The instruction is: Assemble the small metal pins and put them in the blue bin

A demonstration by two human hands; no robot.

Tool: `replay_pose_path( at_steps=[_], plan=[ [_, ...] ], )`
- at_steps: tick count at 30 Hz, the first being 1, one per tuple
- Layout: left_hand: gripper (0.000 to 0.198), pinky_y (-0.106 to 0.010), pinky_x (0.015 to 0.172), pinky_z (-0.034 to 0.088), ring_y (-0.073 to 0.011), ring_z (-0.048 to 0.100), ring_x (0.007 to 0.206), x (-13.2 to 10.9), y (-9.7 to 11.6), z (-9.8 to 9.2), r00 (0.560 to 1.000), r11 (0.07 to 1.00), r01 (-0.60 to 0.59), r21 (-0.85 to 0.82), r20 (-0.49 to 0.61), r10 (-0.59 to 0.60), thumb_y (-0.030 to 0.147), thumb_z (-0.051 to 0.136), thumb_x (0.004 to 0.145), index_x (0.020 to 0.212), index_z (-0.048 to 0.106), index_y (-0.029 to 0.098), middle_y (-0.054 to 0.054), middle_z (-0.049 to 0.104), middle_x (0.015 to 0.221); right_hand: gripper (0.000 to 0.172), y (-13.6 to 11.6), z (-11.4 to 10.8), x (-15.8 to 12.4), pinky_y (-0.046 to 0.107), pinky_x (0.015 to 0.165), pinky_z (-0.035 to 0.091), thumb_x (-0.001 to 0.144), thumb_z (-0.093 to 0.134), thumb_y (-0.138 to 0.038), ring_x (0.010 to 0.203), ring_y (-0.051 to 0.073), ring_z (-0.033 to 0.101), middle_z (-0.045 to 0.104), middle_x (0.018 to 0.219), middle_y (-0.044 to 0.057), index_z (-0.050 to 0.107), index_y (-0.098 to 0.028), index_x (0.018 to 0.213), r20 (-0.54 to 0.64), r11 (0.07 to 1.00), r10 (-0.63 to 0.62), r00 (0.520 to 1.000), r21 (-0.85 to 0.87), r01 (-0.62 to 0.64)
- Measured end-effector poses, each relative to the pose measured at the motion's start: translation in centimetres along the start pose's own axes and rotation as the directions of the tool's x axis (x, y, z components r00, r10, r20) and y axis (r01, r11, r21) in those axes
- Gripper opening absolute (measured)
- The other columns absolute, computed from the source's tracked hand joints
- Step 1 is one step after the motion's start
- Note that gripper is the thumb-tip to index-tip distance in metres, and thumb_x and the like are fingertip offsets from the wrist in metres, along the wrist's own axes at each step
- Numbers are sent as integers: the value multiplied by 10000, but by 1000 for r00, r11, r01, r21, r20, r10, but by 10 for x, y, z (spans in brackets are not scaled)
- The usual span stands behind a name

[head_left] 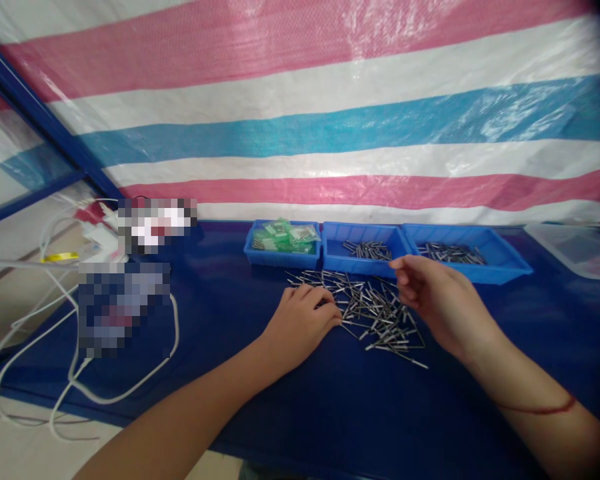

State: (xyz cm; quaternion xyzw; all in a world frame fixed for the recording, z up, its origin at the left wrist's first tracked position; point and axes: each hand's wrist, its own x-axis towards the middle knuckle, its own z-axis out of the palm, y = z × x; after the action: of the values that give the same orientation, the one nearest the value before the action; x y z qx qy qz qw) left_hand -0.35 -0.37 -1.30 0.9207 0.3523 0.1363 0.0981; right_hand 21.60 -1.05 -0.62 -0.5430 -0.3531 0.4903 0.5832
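A loose heap of thin metal pins (375,313) lies on the dark blue table (330,400). My left hand (303,320) rests on the table at the heap's left edge, fingers curled down onto the pins. My right hand (433,293) hovers over the heap's right side, fingers bent and drawn together near the middle tray; whether it holds a pin is hidden. Three blue trays stand in a row behind: the left one (260,257) holds green packets, the middle one (330,257) and the right one (505,263) hold metal pins.
White cables (80,387) loop over the table's left end beside blurred-out items. A clear plastic container (575,250) sits at the far right. A striped pink, white and blue tarp (330,133) hangs right behind the trays. The table's front edge runs near my forearms.
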Motion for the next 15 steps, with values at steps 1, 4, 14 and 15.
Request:
replay_pose_path(
  at_steps=[1, 4, 14, 15],
  plan=[
    [178, -331, 809, 320, -185, 511, 990, 0, 0, 0, 1000, 1000, 0, 10, -2, 0, 301, 514, 937, 932, 667, 210, -29, 627, 1069, 251, 0, 3, -3, 226, 408, 291, 781, 623, -430, 484, 78, 402, 494, 637, -15, 667, -183, 776, 29, 999, -12, 999, -53, 13],
    [172, -332, 804, 313, -183, 512, 978, 1, -1, 0, 1000, 999, 2, 36, 2, -2, 314, 526, 931, 941, 666, 215, -26, 626, 1060, 290, 1, 7, -9, 221, 421, 297, 793, 615, -460, 497, 80, 418, 519, 637, -9, 683, -178, 794, 107, 977, -52, 993, -198, 73],
    [189, -339, 815, 312, -193, 524, 987, 2, -4, -2, 999, 998, -11, 63, -37, 14, 312, 488, 949, 958, 637, 195, -44, 642, 1067, 273, -1, 12, -18, 274, 589, 462, 865, 532, -419, 661, 161, 585, 656, 747, 25, 695, -209, 805, 399, 717, -251, 882, -536, 446],
    [194, -338, 819, 318, -192, 532, 978, 2, -4, -3, 999, 999, -2, 43, -48, 4, 308, 475, 955, 961, 630, 192, -43, 651, 1046, 253, 0, 13, -19, 277, 600, 469, 864, 539, -412, 674, 163, 592, 670, 791, 30, 694, -213, 842, 434, 690, -253, 864, -545, 476]
  ],
)
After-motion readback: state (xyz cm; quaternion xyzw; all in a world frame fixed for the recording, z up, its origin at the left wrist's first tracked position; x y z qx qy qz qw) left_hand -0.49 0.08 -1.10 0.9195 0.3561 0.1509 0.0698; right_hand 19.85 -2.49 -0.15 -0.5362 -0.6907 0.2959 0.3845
